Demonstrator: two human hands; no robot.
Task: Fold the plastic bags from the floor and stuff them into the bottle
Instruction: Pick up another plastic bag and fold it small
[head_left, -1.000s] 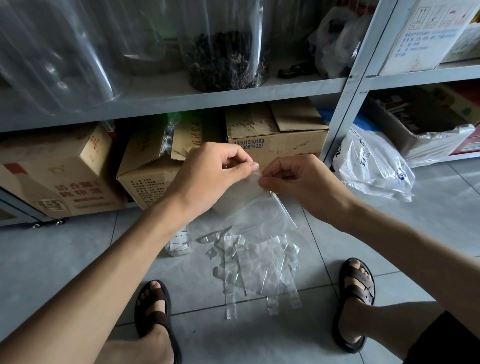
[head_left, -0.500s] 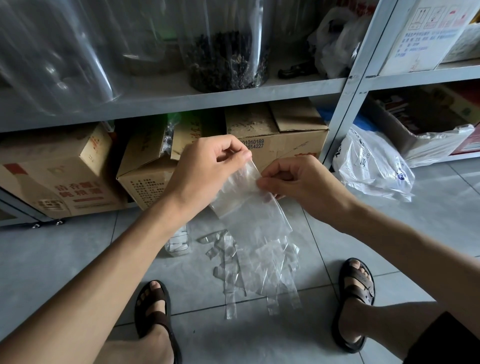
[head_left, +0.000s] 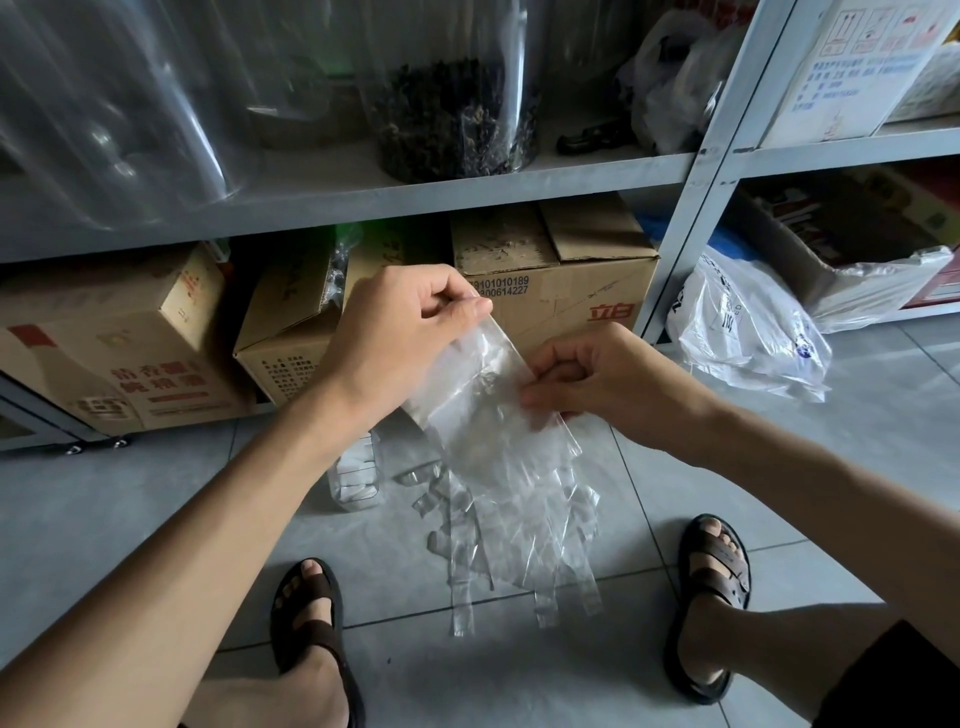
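A clear plastic bag hangs in the air between my hands, above the floor. My left hand pinches its top corner. My right hand pinches its right edge, lower down. Under it several more clear plastic bags lie in a loose pile on the grey tiles, between my feet. A small clear plastic bottle stands on the floor just left of the pile, partly hidden by my left forearm.
A grey metal shelf stands right ahead with cardboard boxes under it and large clear containers on it. A white printed bag lies on the floor to the right. My sandalled feet flank the pile.
My hands have moved apart: the left rose a little, the right slid down along the bag's right edge. The bag now hangs stretched at a slant between them.
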